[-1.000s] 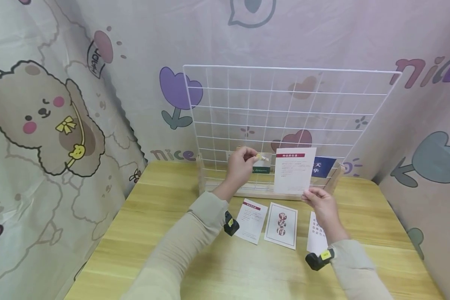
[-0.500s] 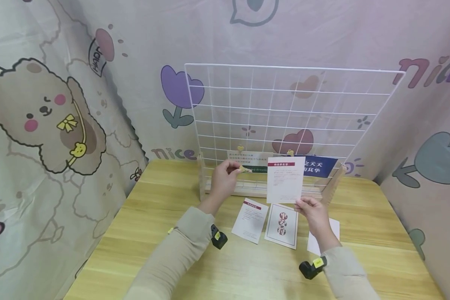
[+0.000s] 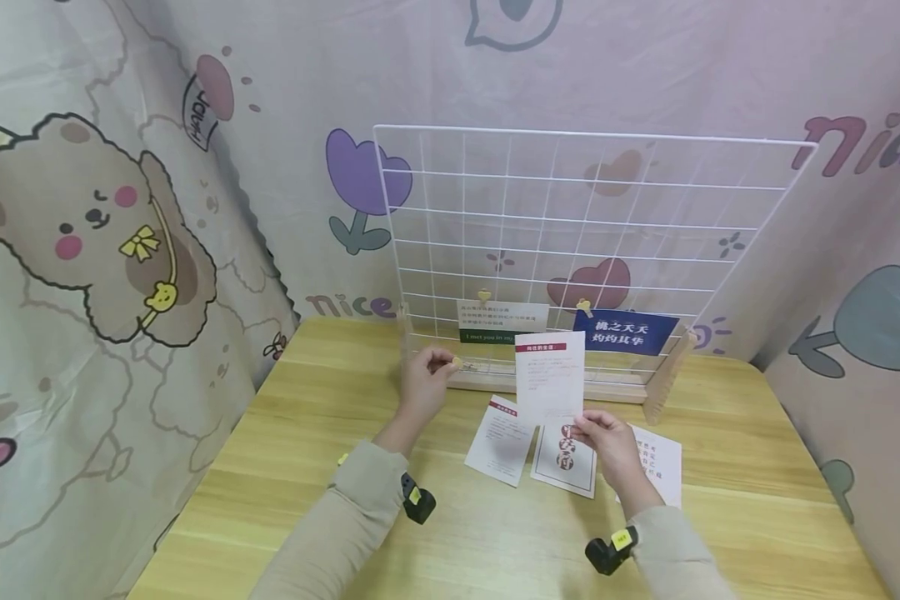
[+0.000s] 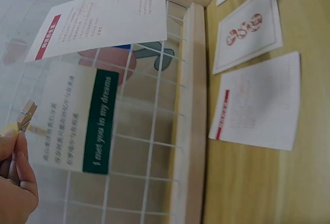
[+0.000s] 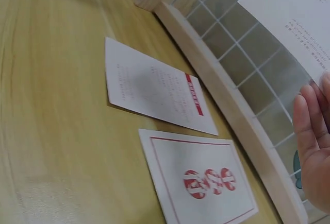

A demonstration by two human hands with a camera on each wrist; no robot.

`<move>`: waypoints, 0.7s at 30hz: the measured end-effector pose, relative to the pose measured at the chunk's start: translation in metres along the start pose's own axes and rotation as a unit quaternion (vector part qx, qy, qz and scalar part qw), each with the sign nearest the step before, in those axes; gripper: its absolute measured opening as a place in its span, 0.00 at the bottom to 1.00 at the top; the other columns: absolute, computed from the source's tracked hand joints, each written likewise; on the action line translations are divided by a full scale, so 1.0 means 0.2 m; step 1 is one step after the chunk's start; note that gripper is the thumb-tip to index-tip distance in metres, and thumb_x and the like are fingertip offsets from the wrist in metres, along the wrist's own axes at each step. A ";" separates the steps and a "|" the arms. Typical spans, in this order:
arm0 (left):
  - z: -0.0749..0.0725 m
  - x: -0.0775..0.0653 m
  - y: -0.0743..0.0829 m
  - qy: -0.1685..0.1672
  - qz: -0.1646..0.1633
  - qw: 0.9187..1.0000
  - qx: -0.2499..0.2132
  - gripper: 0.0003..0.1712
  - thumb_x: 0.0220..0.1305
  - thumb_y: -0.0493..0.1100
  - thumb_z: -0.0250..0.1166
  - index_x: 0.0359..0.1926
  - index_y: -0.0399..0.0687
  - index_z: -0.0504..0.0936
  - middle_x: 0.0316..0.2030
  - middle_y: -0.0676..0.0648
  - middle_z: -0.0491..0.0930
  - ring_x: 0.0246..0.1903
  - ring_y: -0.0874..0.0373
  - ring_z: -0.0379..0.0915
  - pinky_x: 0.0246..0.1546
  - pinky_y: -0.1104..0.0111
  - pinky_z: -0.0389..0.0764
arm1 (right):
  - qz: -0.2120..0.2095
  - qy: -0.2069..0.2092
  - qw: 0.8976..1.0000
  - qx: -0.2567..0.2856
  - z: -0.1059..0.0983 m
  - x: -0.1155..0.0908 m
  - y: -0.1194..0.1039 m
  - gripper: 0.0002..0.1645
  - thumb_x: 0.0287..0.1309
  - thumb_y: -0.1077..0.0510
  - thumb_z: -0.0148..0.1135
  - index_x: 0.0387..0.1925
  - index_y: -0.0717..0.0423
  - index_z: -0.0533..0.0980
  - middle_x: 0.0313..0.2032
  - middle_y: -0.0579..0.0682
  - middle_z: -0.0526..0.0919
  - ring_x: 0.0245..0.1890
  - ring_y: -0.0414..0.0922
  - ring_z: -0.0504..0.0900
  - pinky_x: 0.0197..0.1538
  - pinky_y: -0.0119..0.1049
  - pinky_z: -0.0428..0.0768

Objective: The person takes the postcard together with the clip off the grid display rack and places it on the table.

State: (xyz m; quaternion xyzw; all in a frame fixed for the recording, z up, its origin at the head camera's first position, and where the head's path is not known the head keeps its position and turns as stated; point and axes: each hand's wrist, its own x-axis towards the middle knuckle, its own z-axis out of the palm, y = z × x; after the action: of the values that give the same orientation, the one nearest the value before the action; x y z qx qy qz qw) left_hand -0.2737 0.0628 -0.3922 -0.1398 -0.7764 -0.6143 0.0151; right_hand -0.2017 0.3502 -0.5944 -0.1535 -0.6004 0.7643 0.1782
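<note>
My left hand [image 3: 423, 385] pinches a small wooden clothespin [image 4: 27, 115] with a yellow ornament, left of the mesh panel's lower part. Between the thumb and fingers of my right hand [image 3: 611, 448] is the bottom corner of a white card [image 3: 549, 375] with a red header, held upright before the white wire grid panel [image 3: 596, 135]. Behind it, a white-and-green card [image 3: 495, 319] and a blue card [image 3: 630, 333] hang on the grid, each beneath a yellow heart clip [image 3: 484, 295]. The held card overlaps part of the white-and-green one in the head view.
On the wooden table [image 3: 307, 417] lie another red-header card [image 3: 497, 446], a card with red round characters [image 5: 206, 183], and a white text card [image 3: 663, 467] partly behind my right wrist. A wooden base [image 4: 195, 105] supports the grid. Printed curtains stand behind and at both sides.
Both hands have drawn back from the grid, down and to the left, with the clothespin and the card still held. The two hanging cards now show more fully.
</note>
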 end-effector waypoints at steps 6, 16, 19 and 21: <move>-0.05 -0.03 -0.07 -0.001 -0.014 1.000 -0.001 0.04 0.52 0.30 0.59 0.32 0.36 0.75 0.30 0.44 0.75 0.30 0.55 0.70 0.31 0.71 0.74 | -0.016 -0.049 0.998 0.032 0.10 -0.12 -0.11 0.07 0.47 0.64 0.60 0.31 0.62 0.75 0.28 0.54 0.79 0.29 0.45 0.79 0.36 0.35 0.77; -0.13 -0.10 -0.18 0.002 -0.046 0.999 0.027 0.05 0.53 0.31 0.58 0.33 0.35 0.74 0.31 0.44 0.75 0.30 0.53 0.71 0.29 0.71 0.74 | 0.062 -0.009 0.998 -0.003 0.35 -0.35 -0.41 0.07 0.47 0.71 0.56 0.23 0.58 0.73 0.21 0.48 0.76 0.23 0.40 0.77 0.33 0.32 0.77; -0.16 -0.13 -0.21 0.005 -0.051 0.998 0.028 0.05 0.53 0.31 0.58 0.33 0.36 0.74 0.30 0.44 0.74 0.29 0.55 0.69 0.27 0.73 0.73 | 0.073 -0.006 0.997 -0.010 0.37 -0.37 -0.40 0.07 0.48 0.72 0.55 0.22 0.59 0.73 0.20 0.49 0.76 0.22 0.40 0.77 0.33 0.32 0.77; -0.17 -0.14 -0.22 0.005 -0.057 0.998 0.031 0.05 0.54 0.32 0.58 0.34 0.36 0.74 0.31 0.44 0.74 0.28 0.56 0.69 0.25 0.74 0.71 | 0.058 -0.017 0.998 -0.014 0.37 -0.37 -0.37 0.05 0.47 0.69 0.57 0.23 0.57 0.73 0.21 0.48 0.76 0.22 0.40 0.78 0.31 0.31 0.77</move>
State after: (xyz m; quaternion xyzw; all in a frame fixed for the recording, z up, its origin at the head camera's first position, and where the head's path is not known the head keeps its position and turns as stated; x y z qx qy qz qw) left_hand -0.2625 0.0152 -0.4319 -0.0917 -0.8020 -0.5902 -0.0112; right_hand -0.1620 0.2685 -0.5043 -0.1773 -0.6040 0.7675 0.1213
